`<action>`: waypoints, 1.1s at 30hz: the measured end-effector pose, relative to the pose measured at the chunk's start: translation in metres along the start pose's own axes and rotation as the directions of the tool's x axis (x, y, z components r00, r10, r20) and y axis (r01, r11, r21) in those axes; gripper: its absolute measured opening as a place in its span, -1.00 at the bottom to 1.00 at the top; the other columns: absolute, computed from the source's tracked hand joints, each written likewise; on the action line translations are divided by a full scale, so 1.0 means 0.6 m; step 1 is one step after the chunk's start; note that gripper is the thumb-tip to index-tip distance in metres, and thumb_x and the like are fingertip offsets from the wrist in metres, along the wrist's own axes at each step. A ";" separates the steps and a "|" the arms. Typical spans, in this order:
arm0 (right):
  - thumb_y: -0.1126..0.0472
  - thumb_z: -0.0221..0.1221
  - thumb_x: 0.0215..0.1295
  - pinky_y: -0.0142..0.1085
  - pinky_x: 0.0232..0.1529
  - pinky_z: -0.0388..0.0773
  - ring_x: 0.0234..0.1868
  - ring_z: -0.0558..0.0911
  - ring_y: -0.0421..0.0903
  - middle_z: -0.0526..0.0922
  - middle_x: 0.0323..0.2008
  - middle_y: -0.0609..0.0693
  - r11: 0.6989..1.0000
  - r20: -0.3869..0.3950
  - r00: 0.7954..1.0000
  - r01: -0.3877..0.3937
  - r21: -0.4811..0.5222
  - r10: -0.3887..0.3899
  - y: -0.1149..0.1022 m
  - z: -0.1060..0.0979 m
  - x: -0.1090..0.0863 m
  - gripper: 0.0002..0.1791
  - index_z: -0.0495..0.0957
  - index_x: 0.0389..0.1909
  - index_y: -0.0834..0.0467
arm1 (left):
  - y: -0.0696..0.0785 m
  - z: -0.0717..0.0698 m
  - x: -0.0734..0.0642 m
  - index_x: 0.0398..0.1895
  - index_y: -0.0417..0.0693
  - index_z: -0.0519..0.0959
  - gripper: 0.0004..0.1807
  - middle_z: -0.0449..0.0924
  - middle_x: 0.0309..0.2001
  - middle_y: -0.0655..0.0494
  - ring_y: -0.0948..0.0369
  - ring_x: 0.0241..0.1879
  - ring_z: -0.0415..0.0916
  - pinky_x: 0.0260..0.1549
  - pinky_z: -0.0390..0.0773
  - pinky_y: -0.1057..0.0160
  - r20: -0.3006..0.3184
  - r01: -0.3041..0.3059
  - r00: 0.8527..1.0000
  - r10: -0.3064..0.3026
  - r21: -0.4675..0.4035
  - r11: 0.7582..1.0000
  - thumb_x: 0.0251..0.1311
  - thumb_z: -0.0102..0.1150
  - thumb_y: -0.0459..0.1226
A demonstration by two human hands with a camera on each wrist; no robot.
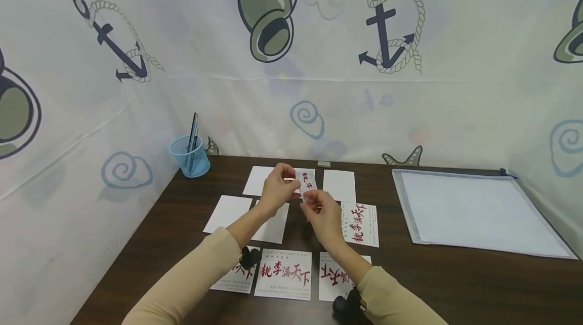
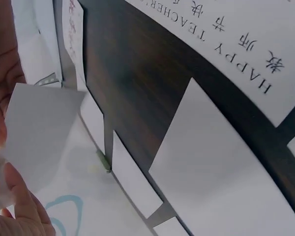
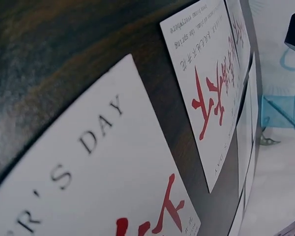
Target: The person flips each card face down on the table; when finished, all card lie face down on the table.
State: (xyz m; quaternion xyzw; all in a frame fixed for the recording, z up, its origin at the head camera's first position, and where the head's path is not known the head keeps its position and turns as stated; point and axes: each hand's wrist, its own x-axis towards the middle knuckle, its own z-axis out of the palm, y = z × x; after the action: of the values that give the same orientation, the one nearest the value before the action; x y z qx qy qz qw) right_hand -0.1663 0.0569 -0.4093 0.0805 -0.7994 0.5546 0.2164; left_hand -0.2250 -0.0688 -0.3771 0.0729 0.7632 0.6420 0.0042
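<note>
Up over the back rows of cards, a card (image 1: 307, 179) with red Chinese characters is held tilted between both hands. My left hand (image 1: 279, 191) pinches its left side, thumb and fingers bent. The right hand (image 1: 324, 216) pinches the lower part of the same card. Its plain back (image 2: 39, 132) faces the left wrist camera, with fingers on its edges. Blank white cards (image 1: 227, 213) lie in rows under and left of the hands. Printed cards (image 1: 286, 274) with red characters lie nearer the front, one more (image 1: 360, 224) right of the right hand.
A blue cup (image 1: 190, 157) with pens stands at the back left corner. On the right lies a large white pad (image 1: 478, 213) with a dark piece at its back corner. A small eraser-like block (image 1: 324, 164) sits at the back edge, before a patterned cloth wall (image 1: 337, 112).
</note>
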 end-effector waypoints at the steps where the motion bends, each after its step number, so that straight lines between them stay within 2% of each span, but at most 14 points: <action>1: 0.45 0.27 0.06 -0.51 -0.46 0.47 -0.45 0.53 -0.18 0.58 -0.42 0.05 1.000 -0.016 1.000 0.017 -0.010 -0.017 0.001 -0.001 0.001 -0.82 0.58 -0.27 0.26 | 0.000 0.000 0.000 -0.06 -0.26 0.37 -0.68 0.48 -0.09 -0.15 0.09 -0.23 0.61 -0.33 0.65 0.16 0.013 -0.005 1.000 0.005 -0.012 1.000 0.10 0.11 -0.46; 3: 0.47 0.25 0.07 -0.50 -0.47 0.47 -0.47 0.52 -0.19 0.59 -0.43 0.07 0.999 -0.046 0.998 0.030 -0.021 -0.031 0.003 -0.004 0.003 -0.83 0.60 -0.28 0.28 | -0.001 -0.001 -0.002 0.00 -0.24 0.38 -0.65 0.49 -0.04 -0.16 0.06 -0.15 0.60 -0.29 0.64 0.17 0.035 -0.021 0.999 0.022 -0.019 1.000 0.15 0.16 -0.39; 5: 0.48 0.24 0.08 -0.50 -0.46 0.46 -0.46 0.52 -0.19 0.60 -0.43 0.08 1.000 -0.076 0.997 0.010 -0.024 -0.012 0.006 -0.008 0.006 -0.84 0.60 -0.28 0.29 | -0.007 -0.004 -0.003 0.05 -0.22 0.39 -0.60 0.52 -0.03 -0.14 0.06 -0.11 0.60 -0.27 0.64 0.20 0.036 -0.047 0.998 0.047 0.006 0.999 0.16 0.21 -0.33; 8: 0.47 0.22 0.10 -0.51 -0.45 0.44 -0.45 0.51 -0.19 0.61 -0.42 0.10 0.998 -0.114 0.991 -0.067 0.010 0.067 0.012 -0.015 0.011 -0.85 0.60 -0.27 0.30 | -0.020 -0.011 -0.008 0.07 -0.20 0.42 -0.56 0.55 -0.06 -0.11 0.10 -0.13 0.59 -0.27 0.62 0.27 -0.023 -0.060 0.998 0.064 0.117 0.991 0.13 0.26 -0.29; 10: 0.46 0.22 0.11 -0.52 -0.46 0.42 -0.45 0.49 -0.19 0.60 -0.42 0.09 0.988 -0.124 0.981 -0.145 0.061 0.152 0.018 -0.019 0.013 -0.86 0.60 -0.27 0.29 | -0.031 -0.016 -0.011 0.07 -0.20 0.44 -0.56 0.56 -0.07 -0.11 0.12 -0.16 0.59 -0.29 0.61 0.29 -0.064 -0.019 0.997 0.030 0.160 0.987 0.10 0.28 -0.32; 12: 0.45 0.21 0.12 -0.53 -0.48 0.40 -0.44 0.47 -0.20 0.59 -0.42 0.08 0.969 -0.119 0.965 -0.221 0.113 0.234 0.023 -0.022 0.014 -0.85 0.60 -0.26 0.28 | -0.042 -0.019 -0.013 0.08 -0.19 0.45 -0.55 0.54 -0.04 -0.14 0.13 -0.18 0.58 -0.29 0.61 0.29 -0.083 0.051 0.996 -0.038 0.165 0.985 0.09 0.28 -0.35; 14: 0.45 0.20 0.13 -0.53 -0.48 0.40 -0.44 0.46 -0.20 0.58 -0.41 0.08 0.951 -0.107 0.951 -0.276 0.140 0.291 0.030 -0.026 0.014 -0.85 0.59 -0.25 0.29 | -0.051 -0.020 -0.014 0.10 -0.17 0.46 -0.55 0.52 -0.01 -0.17 0.13 -0.17 0.57 -0.28 0.62 0.26 -0.078 0.123 0.990 -0.113 0.131 0.984 0.09 0.27 -0.39; 17: 0.43 0.21 0.12 -0.53 -0.48 0.44 -0.45 0.47 -0.22 0.58 -0.41 0.07 0.934 -0.071 0.936 -0.334 0.122 0.344 0.040 -0.031 0.013 -0.84 0.58 -0.24 0.31 | -0.062 -0.020 -0.017 0.10 -0.19 0.48 -0.55 0.52 -0.02 -0.19 0.15 -0.20 0.57 -0.30 0.63 0.26 -0.065 0.177 0.983 -0.170 0.111 0.978 0.09 0.26 -0.42; 22: 0.42 0.26 0.09 -0.42 -0.49 0.58 -0.53 0.54 -0.22 0.60 -0.48 0.08 0.919 0.016 0.920 -0.392 0.039 0.392 0.053 -0.043 0.012 -0.84 0.57 -0.28 0.36 | -0.073 -0.022 -0.027 0.05 -0.29 0.50 -0.56 0.55 -0.12 -0.16 0.17 -0.26 0.59 -0.38 0.64 0.28 -0.031 0.189 0.982 -0.187 0.172 0.967 0.04 0.29 -0.44; 26: 0.40 0.29 0.06 -0.32 -0.51 0.61 -0.60 0.59 -0.16 0.60 -0.55 0.07 0.917 0.093 0.913 -0.392 -0.074 0.397 0.059 -0.052 0.010 -0.88 0.55 -0.38 0.33 | -0.079 -0.024 -0.035 0.00 -0.33 0.52 -0.59 0.57 -0.17 -0.13 0.16 -0.28 0.60 -0.39 0.64 0.30 0.025 0.186 0.980 -0.198 0.240 0.953 0.02 0.30 -0.45; 30: 0.27 0.32 0.06 -0.36 -0.58 0.47 -0.62 0.51 -0.18 0.58 -0.57 -0.02 0.895 0.147 0.905 -0.350 -0.274 0.399 0.059 -0.062 0.008 -0.87 0.57 -0.44 0.22 | -0.082 -0.024 -0.040 -0.07 -0.36 0.54 -0.64 0.57 -0.24 -0.11 0.18 -0.34 0.59 -0.40 0.63 0.31 0.070 0.165 0.978 -0.195 0.300 0.940 0.01 0.30 -0.46; 33: 0.18 0.34 0.06 -0.36 -0.62 0.32 -0.63 0.44 -0.20 0.58 -0.57 -0.08 0.858 0.168 0.896 -0.319 -0.402 0.412 0.059 -0.067 0.007 -0.85 0.58 -0.46 0.15 | -0.083 -0.023 -0.042 -0.11 -0.37 0.54 -0.66 0.56 -0.29 -0.08 0.20 -0.40 0.57 -0.43 0.63 0.34 0.098 0.139 0.978 -0.184 0.352 0.926 0.00 0.31 -0.46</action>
State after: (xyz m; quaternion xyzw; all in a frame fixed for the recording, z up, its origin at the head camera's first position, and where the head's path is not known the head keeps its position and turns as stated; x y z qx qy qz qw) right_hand -0.1725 0.1075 -0.4258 -0.0468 -0.9093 0.4132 0.0157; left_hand -0.2066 -0.0933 -0.4260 0.0507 0.8649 0.4905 0.0937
